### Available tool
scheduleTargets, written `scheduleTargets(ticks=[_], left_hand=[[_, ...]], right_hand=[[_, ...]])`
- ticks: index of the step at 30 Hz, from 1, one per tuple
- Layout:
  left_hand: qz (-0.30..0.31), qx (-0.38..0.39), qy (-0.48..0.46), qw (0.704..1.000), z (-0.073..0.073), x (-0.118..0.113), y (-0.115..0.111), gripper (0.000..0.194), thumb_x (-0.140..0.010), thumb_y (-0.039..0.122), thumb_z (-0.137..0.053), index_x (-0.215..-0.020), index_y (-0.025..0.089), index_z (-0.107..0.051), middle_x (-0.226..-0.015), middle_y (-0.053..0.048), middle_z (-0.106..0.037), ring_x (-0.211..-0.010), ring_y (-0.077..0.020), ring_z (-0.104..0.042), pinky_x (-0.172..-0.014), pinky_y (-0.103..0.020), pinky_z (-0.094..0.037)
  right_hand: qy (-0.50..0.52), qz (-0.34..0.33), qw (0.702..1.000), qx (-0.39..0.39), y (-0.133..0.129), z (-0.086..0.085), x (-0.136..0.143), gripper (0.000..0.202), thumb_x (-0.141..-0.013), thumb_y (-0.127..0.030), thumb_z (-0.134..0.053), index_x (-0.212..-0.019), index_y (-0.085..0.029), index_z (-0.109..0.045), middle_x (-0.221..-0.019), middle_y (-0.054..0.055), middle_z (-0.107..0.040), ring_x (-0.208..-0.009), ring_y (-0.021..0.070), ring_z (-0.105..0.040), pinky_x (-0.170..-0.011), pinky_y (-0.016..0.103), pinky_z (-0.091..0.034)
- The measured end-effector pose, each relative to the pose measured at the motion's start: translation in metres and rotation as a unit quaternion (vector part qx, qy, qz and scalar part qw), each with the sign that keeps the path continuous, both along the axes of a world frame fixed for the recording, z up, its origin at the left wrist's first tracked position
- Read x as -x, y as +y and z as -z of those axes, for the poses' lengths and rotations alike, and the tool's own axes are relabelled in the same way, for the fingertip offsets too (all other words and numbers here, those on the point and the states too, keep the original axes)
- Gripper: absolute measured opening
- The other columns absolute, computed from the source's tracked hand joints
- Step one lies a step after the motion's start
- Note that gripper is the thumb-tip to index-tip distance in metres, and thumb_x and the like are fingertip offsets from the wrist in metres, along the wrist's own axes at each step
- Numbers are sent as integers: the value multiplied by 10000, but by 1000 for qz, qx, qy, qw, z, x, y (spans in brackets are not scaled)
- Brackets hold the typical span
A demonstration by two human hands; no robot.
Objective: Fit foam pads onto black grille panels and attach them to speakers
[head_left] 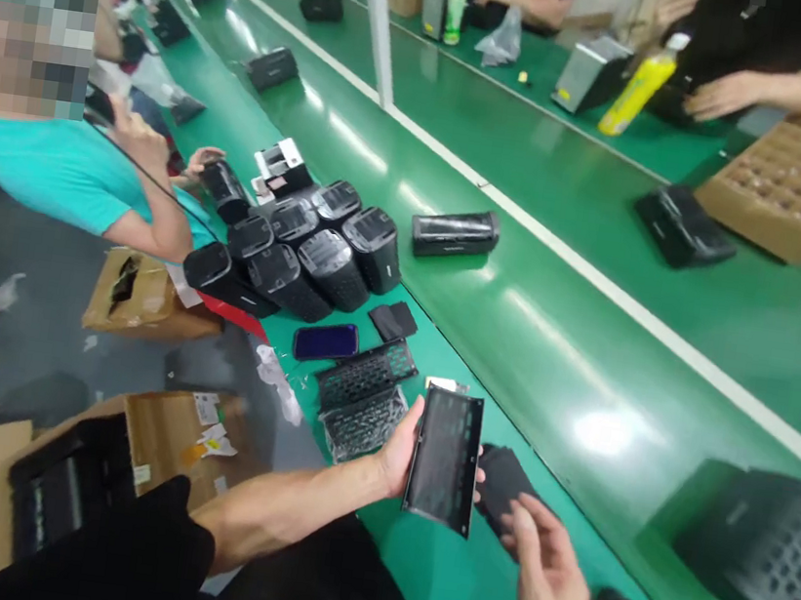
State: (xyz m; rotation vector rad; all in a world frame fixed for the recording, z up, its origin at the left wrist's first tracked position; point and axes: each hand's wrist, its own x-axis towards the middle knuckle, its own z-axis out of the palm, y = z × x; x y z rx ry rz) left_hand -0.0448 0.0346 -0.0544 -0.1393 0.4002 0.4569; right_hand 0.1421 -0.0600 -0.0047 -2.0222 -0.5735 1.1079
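Observation:
My left hand point(398, 452) grips a black rectangular grille panel point(445, 459) by its long sides, with its recessed, rimmed face turned up. A stack of thin black sheets point(505, 481) lies on the green bench just right of the panel. My right hand point(549, 566) is at the near edge of those sheets, fingers loosely bent and apart, with nothing visible held in them. Left of the panel rest a perforated black grille point(368, 374) and another grille in clear wrapping point(364, 423). Another small pile of black sheets point(393, 320) sits beyond them.
A phone point(326, 341) and a cluster of black speakers point(327, 266) stand farther left. The green conveyor point(547, 359) carries a speaker point(455, 232) and a blurred speaker point(758, 554). An open carton point(197, 441) is at lower left. Co-workers sit nearby, one in a turquoise shirt point(70, 173).

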Motion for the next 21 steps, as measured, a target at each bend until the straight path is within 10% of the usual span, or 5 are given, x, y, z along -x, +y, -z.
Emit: scheduleTargets(ticks=[4, 9, 13, 16, 21], left_hand=[[-73, -7, -3, 997, -17, 14, 18, 1147, -805, 991, -225, -1265, 48, -690, -1092, -241, -758, -992, -394, -722, -994, -556, -449], [-171, 36, 16, 984, -44, 32, 22, 1066, -878, 926, -228, -1289, 60, -693, -1122, -219, -759, -994, -369, -719, -965, -553, -478], [-177, 34, 30, 983, -47, 46, 11, 1131, -841, 962, -248, -1285, 24, -696, -1119, -242, -766, -992, -388, -741, -956, -504, -488], [-189, 30, 31, 981, -41, 47, 8, 1117, -864, 943, -228, -1318, 29, -684, -1151, -241, -763, -1008, -381, -745, -957, -489, -494], [-148, 34, -11, 988, -29, 31, 26, 1141, -861, 948, -179, -1290, 21, -689, -1121, -246, -760, -989, -370, -734, -940, -494, -500]], right_hand=[[-179, -226, 952, -101, 147, 13, -25, 693, -803, -753, -629, -1177, -174, -700, -1152, 171, -730, -1021, 354, -694, -904, 517, -575], [-428, -494, 721, -230, 383, 42, 15, 922, -850, -571, -690, -1586, -112, -377, -1600, 272, -396, -1516, 455, -299, -1172, 624, -327], [-509, -594, 600, -165, 504, 56, 52, 1075, -722, -477, -831, -1621, -164, -332, -1624, 264, -377, -1513, 502, -268, -1166, 694, -241], [-490, -607, 612, -127, 525, 64, 46, 1049, -660, -516, -855, -1572, -203, -442, -1481, 240, -541, -1371, 491, -453, -1116, 676, -327], [-112, -625, 772, 30, 452, 68, -50, 926, -759, -729, -706, -1519, -233, -519, -1348, 156, -678, -1154, 374, -663, -987, 503, -534]])
